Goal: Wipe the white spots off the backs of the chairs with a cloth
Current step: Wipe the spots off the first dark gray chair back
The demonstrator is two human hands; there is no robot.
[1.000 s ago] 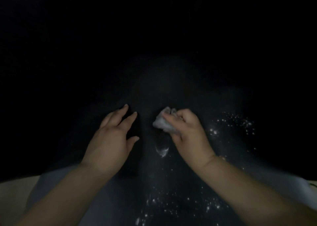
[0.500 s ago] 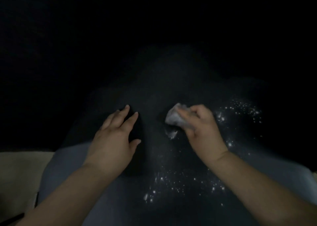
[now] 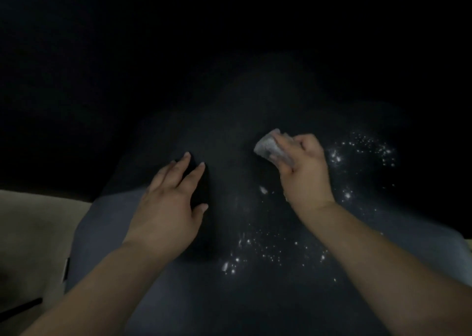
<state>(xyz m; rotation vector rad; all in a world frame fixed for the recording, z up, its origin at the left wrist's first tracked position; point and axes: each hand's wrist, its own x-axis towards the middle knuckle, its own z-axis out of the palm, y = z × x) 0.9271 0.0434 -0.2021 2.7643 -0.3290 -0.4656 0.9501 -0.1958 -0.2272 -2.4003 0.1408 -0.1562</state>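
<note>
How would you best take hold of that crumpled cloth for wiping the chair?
Grip the cloth by its bunched rear end, coming from the right, as the right hand does: fingers curled round the wad leave its free front end poking out to the left, towards the chair back. That is probably the steadiest hold for rubbing.

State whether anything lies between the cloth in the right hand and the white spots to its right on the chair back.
Nothing visible does. The right hand grips the cloth, and only bare dark chair back separates it from the white spots.
</note>
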